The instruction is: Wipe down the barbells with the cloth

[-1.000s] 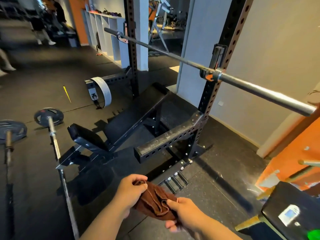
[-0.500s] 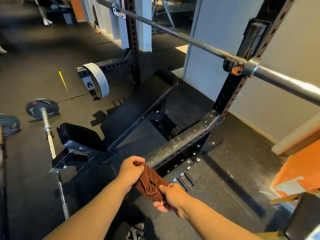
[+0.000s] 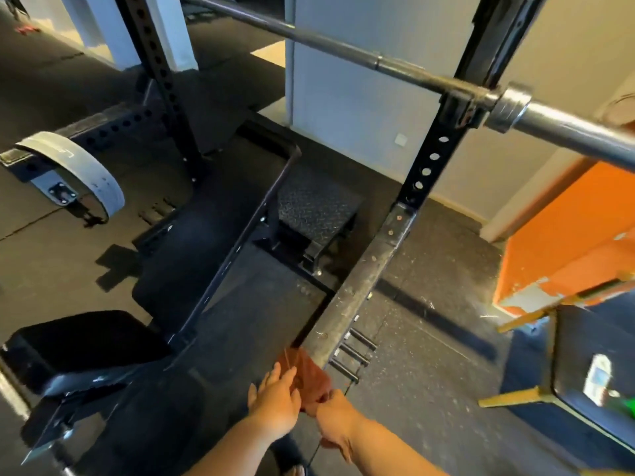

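One rack (image 3: 433, 166): it fills far more of my feed than it did half a second ago. The head has come in close and tipped down, so I read the approach as nearly done.
Barbell (image 3: 343, 49): it rests on the rack and crosses the top of my view from upper left to the right edge. Its thick end is now large and near at upper right. It sits higher in my feed than before, well above the hands, and nothing touches it, so I judge that no wiping has begun.
Safety arm (image 3: 364, 276): it runs from the rack down toward me. Its near end was apart from the hands a moment ago and now meets the cloth.
Bench (image 3: 79, 341): low at left, it has slid toward the corner of my feed and plays no part in the job.
Cloth (image 3: 309, 372): brown and bunched, it is held between both hands right at the arm's near end. Blur stops me telling whether it touches the steel or lies just behind it. It has come forward with the hands, and I judge it must still go up to the bar.
Left hand (image 3: 275, 400): the fingers are close together and almost straight, laid against the cloth, with the thumb out to the side. Earlier they were curled round it.
Right hand (image 3: 333, 420): finger and thumb pinch the cloth's lower edge, as before.
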Demonstrator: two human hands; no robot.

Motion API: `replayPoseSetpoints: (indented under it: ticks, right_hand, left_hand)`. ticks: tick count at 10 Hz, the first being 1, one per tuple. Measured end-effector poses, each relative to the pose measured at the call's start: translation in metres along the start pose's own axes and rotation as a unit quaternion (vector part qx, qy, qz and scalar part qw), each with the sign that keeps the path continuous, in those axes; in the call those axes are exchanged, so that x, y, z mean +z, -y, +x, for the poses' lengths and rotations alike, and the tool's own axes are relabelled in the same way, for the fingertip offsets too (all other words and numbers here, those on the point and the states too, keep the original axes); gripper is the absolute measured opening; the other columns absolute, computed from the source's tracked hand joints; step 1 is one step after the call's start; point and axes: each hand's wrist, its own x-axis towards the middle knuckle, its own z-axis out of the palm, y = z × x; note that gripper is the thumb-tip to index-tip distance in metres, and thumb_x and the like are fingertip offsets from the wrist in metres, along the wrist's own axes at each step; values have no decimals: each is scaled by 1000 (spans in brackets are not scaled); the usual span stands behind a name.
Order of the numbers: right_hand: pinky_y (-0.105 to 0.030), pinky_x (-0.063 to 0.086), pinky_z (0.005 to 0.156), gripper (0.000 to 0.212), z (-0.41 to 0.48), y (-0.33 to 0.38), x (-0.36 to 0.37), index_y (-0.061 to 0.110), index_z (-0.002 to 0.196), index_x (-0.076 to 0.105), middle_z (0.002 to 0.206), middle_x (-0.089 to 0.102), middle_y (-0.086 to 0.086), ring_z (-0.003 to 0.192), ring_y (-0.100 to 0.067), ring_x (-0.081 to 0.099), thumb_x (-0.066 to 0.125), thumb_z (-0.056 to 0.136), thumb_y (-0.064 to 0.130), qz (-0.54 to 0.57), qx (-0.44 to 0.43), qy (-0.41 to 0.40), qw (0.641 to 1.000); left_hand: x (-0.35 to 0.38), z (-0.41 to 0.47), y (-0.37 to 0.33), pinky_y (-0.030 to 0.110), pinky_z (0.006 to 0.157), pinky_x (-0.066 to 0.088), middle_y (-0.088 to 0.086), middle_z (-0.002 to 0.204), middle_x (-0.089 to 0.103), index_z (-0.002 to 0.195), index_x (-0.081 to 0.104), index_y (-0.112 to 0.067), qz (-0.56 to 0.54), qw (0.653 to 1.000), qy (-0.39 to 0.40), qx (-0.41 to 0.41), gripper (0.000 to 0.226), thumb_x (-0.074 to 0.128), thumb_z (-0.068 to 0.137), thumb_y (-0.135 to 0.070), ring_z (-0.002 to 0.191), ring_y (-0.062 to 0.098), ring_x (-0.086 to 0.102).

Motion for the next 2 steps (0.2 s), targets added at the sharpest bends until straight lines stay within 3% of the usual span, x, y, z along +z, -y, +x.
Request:
replayPoseSetpoints:
  ticks: [1, 2]
  right_hand:
    - [-8, 43, 69, 29, -19, 3, -14, 17, 114, 56, 98, 61, 3, 82, -3, 56, 74, 91, 23, 7, 15, -27, 1000]
    - [-17, 51, 76, 29, -55, 17, -42, 6, 115, 61, 99, 71, -10, 84, -17, 65, 74, 92, 18, 72, -13, -123, 990]
  left_hand:
    - [-10, 2, 6, 48, 127, 7, -4, 171, 4, 161, 18, -35, -1, 1000, -14, -21, 56, 35, 107, -38, 157, 18, 10]
    - [-35, 0, 2, 38, 124, 21, -1, 168, 21, 157, 32, -27, -76, 994, -79, -22, 52, 39, 107, -37, 152, 16, 26]
